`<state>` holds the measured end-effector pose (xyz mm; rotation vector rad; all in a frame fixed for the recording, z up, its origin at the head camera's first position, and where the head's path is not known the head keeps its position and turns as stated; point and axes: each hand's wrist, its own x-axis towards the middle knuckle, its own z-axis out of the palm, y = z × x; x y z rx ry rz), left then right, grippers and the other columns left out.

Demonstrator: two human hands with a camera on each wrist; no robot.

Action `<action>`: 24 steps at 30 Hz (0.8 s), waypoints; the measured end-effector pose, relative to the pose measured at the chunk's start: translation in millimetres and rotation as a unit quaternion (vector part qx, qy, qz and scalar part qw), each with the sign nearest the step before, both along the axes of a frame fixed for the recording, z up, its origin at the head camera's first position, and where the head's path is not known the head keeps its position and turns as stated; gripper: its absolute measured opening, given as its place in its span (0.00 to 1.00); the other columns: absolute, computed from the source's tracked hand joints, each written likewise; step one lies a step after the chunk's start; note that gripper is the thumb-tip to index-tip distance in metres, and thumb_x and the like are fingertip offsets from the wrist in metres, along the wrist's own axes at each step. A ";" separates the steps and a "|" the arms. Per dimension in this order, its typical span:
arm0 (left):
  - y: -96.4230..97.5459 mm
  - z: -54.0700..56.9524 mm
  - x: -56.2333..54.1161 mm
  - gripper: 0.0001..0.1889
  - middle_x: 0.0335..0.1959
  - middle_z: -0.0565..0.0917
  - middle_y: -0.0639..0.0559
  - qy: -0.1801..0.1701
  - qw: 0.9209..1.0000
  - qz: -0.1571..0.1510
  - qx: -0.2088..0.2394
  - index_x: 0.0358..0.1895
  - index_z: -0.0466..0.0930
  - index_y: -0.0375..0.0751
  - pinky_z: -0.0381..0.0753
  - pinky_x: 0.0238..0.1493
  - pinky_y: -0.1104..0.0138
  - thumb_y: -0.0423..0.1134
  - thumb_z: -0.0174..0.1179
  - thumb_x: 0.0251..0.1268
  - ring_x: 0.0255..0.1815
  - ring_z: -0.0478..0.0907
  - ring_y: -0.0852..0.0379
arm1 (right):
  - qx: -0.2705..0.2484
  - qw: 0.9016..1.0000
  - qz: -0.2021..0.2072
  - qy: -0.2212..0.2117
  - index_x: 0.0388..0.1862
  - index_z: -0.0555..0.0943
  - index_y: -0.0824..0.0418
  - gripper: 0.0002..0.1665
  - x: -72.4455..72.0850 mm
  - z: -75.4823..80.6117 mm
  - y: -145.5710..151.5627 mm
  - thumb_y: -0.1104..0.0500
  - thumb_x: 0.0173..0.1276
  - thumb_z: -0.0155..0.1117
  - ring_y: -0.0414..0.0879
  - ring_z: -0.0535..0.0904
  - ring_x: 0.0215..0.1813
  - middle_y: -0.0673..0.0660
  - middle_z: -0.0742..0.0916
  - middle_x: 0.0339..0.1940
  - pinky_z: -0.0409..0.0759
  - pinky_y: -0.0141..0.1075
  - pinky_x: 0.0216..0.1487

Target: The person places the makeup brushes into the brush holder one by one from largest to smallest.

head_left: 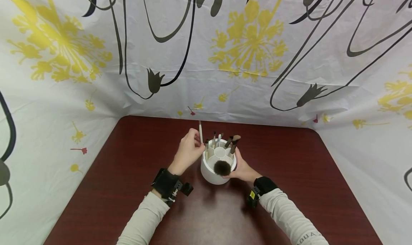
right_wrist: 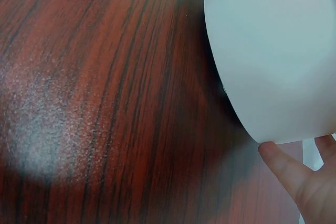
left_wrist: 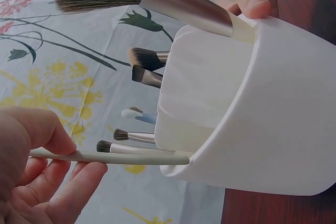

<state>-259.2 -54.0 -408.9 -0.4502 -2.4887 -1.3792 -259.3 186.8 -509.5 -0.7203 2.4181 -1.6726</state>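
A white brush holder with inner compartments stands on the dark red table, several makeup brushes upright in it. My left hand pinches a thin makeup brush with a pale green handle between thumb and fingers; in the left wrist view the handle's end is right at the holder's rim. My right hand grips the holder's right side, its thumb on the white wall. A big fluffy brush leans at the near side of the holder. Smaller brushes stick out of the far compartments.
The table has a wood grain and rounded far corners. Behind and beside it hangs a white cloth with yellow and grey flower prints. A black wrist strap with a camera sits on the left wrist, another on the right.
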 end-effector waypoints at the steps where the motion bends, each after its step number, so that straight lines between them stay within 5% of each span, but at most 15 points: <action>1: 0.0 -0.1 0.1 0.13 0.32 0.76 0.47 0.000 1.000 0.000 0.001 0.37 0.67 0.38 0.77 0.30 0.67 0.28 0.58 0.48 0.30 0.79 0.56 | 0.001 1.000 0.003 0.016 0.71 0.40 0.52 0.71 -0.2 -0.8 0.3 0.56 0.37 0.79 0.53 0.56 0.66 0.61 0.60 0.68 0.58 0.47 0.60; 4: -0.1 -0.8 -0.1 0.13 0.32 0.76 0.47 0.002 1.000 -0.002 0.001 0.37 0.66 0.38 0.77 0.31 0.67 0.28 0.58 0.48 0.31 0.79 0.56 | 0.000 0.999 0.006 0.031 0.72 0.40 0.51 0.70 0.0 -1.2 0.5 0.55 0.38 0.78 0.52 0.57 0.65 0.61 0.60 0.67 0.60 0.45 0.58; 11: 0.4 -2.5 -1.2 0.13 0.32 0.76 0.47 0.012 1.000 -0.002 0.003 0.37 0.67 0.38 0.78 0.32 0.66 0.28 0.58 0.48 0.31 0.79 0.56 | -0.008 1.000 -0.001 -0.030 0.71 0.38 0.50 0.73 0.1 3.5 -1.2 0.62 0.36 0.79 0.53 0.53 0.67 0.60 0.57 0.69 0.54 0.51 0.62; 24: 1.6 -11.8 0.2 0.13 0.33 0.76 0.48 0.000 1.000 -0.009 0.010 0.39 0.66 0.39 0.78 0.34 0.67 0.30 0.57 0.51 0.34 0.78 0.57 | -0.010 0.999 -0.007 -0.053 0.71 0.38 0.46 0.72 1.0 3.3 -3.0 0.64 0.37 0.78 0.53 0.53 0.67 0.58 0.57 0.69 0.53 0.53 0.62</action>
